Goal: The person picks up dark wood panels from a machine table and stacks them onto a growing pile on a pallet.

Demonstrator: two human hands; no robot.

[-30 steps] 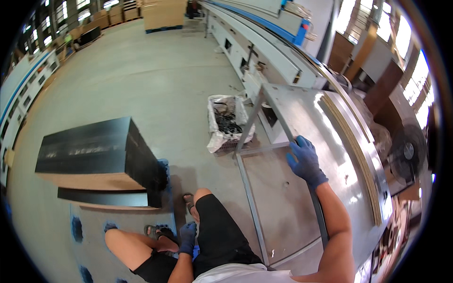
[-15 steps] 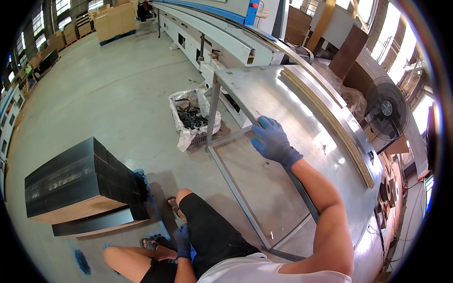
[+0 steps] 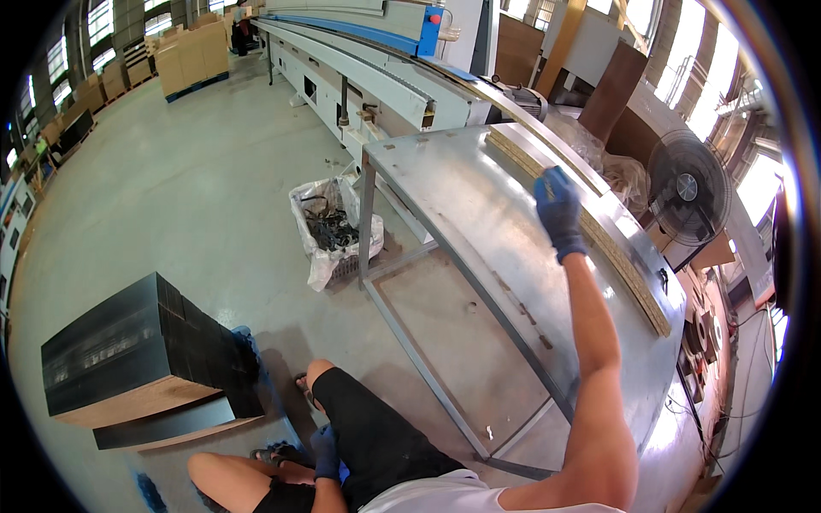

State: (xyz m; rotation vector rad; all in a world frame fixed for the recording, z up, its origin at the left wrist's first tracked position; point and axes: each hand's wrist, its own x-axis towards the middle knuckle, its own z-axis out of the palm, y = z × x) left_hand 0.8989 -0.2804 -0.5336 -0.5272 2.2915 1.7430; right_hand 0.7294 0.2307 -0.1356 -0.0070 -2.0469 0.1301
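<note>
My right hand (image 3: 558,214), in a blue glove, reaches over the bare metal tabletop (image 3: 462,188) at the long wood-coloured strip (image 3: 620,261) lying along it. The hand covers part of the strip; its fingers are smeared by motion, so whether they touch or grip it does not show. Low by my thigh is my left hand (image 3: 325,453), also gloved in blue, its fingers turned away and hard to make out. A small bright blue patch (image 3: 344,471) shows beside that hand.
Black-faced boards (image 3: 111,342) stand stacked on the floor at the left. A lined basket of dark scraps (image 3: 333,227) sits by the table leg. A long white machine (image 3: 342,73) extends beyond the table. At the right stands a fan (image 3: 688,188).
My right hand has left the table's near edge and moved right, across the top to the wooden strip. The view has shifted slightly; my left hand stays by my thigh.
</note>
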